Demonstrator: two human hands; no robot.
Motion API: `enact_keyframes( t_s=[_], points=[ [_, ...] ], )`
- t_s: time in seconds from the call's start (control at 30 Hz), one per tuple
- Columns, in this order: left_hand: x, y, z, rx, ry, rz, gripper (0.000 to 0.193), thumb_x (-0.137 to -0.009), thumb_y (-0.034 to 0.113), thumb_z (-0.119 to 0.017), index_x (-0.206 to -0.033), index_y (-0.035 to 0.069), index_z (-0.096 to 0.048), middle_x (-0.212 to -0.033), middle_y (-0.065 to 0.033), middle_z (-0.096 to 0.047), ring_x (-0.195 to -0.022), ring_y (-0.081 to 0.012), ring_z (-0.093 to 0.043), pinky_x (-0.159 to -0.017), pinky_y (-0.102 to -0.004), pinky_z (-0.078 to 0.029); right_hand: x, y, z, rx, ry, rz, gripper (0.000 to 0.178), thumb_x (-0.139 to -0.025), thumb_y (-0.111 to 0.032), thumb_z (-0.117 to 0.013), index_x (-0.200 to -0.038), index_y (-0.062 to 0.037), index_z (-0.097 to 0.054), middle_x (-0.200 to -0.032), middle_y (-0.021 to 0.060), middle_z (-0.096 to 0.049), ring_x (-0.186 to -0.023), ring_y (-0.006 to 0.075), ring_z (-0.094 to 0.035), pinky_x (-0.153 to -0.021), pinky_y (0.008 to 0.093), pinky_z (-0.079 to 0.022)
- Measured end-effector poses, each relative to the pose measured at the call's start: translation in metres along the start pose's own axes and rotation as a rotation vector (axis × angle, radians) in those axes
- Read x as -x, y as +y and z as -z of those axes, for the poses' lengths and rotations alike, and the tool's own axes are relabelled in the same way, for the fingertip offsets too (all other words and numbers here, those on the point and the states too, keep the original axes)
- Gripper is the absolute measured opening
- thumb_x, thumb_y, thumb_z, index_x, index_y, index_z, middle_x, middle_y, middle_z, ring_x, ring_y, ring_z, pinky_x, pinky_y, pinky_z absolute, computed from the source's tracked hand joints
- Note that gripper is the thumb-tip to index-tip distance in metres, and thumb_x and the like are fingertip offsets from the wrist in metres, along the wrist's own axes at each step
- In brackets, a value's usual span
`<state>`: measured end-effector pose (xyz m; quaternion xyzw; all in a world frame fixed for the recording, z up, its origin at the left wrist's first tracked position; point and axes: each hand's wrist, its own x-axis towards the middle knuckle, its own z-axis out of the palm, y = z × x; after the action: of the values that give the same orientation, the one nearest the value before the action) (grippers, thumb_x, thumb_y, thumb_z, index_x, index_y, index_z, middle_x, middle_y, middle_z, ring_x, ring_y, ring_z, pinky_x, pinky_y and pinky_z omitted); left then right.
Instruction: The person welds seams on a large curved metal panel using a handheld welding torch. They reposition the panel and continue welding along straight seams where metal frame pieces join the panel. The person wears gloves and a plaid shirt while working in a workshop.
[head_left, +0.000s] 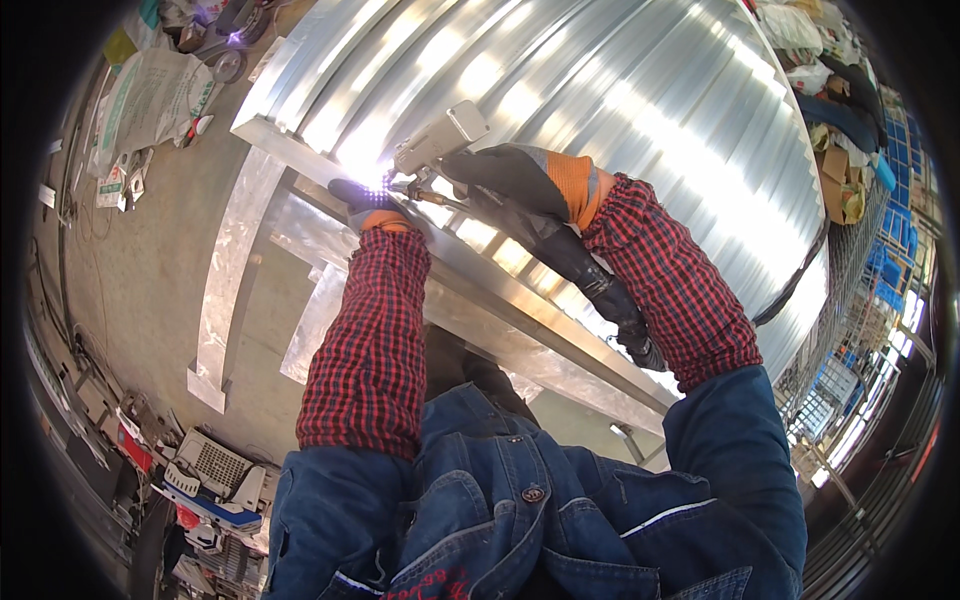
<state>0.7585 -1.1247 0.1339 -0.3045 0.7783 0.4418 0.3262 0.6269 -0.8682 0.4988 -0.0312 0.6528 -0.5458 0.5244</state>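
My right hand (pixel 520 182), in a dark glove with an orange cuff, is closed around a welding torch (pixel 440 138) with a pale grey box-shaped body. Its tip points at the edge of a large metal frame, where a bright white-violet glare burns. A thick black sheathed cable (pixel 585 272) runs back from the torch beneath my right forearm. Close beside the glare, my left hand (pixel 372 205) in a similar glove rests at the metal frame bar (pixel 520 305). Glare and shadow hide most of its fingers. Ribbed silvery sheet metal (pixel 640 130) fills the frame.
Flat metal strips (pixel 228 280) stick out left of the frame above the concrete floor (pixel 140 310). A white sack (pixel 155 100) lies at the far left. Equipment (pixel 215 475) stands at the lower left. Cardboard (pixel 838 185), bags and blue crates (pixel 895 240) line the right side.
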Motion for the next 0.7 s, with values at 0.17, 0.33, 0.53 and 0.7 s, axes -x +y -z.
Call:
enact_keyframes(
  t_s=[0.17, 0.33, 0.53, 0.7],
  points=[
    [-0.011, -0.002, -0.001, -0.178, -0.031, -0.033, 0.051, -0.108, 0.047, -0.063, -0.15, 0.017, -0.066, -0.149, -0.0079, -0.068, -0.126, -0.0258, -0.07, -0.107, -0.0477, -0.057, 0.006, -0.003, -0.001, -0.035, 0.033, -0.038, 0.068, -0.105, -0.062, -0.064, -0.121, 0.0022, -0.078, -0.096, 0.0074, -0.075, -0.08, 0.014, -0.067, -0.071, 0.0301, -0.055],
    [-0.016, -0.007, -0.004, -0.355, -0.059, -0.067, 0.051, -0.108, 0.046, -0.064, -0.15, 0.017, -0.066, -0.149, -0.0079, -0.067, -0.126, -0.0258, -0.07, -0.107, -0.0475, -0.057, 0.012, -0.011, 0.0, 0.06, 0.025, -0.103, 0.065, -0.105, -0.061, -0.065, -0.118, 0.0012, -0.079, -0.093, 0.0068, -0.075, -0.076, 0.0132, -0.066, -0.068, 0.0302, -0.054],
    [-0.012, -0.02, -0.003, -0.568, -0.092, -0.108, 0.051, -0.107, 0.046, -0.064, -0.15, 0.018, -0.066, -0.149, -0.0079, -0.067, -0.126, -0.0258, -0.07, -0.108, -0.0473, -0.057, 0.019, -0.018, -0.001, 0.057, -0.01, -0.155, 0.061, -0.107, -0.063, -0.059, -0.116, -0.0052, -0.077, -0.096, 0.0036, -0.07, -0.085, 0.0109, -0.063, -0.079, 0.029, -0.055],
    [-0.011, -0.026, -0.006, -0.747, -0.12, -0.143, 0.052, -0.107, 0.046, -0.065, -0.151, 0.018, -0.065, -0.149, -0.0079, -0.067, -0.126, -0.0259, -0.07, -0.108, -0.0472, -0.057, 0.024, -0.018, 0.0, 0.079, -0.022, -0.155, 0.064, -0.107, -0.063, -0.059, -0.124, -0.0027, -0.076, -0.101, 0.0053, -0.072, -0.087, 0.0129, -0.064, -0.082, 0.0303, -0.056]
  ],
)
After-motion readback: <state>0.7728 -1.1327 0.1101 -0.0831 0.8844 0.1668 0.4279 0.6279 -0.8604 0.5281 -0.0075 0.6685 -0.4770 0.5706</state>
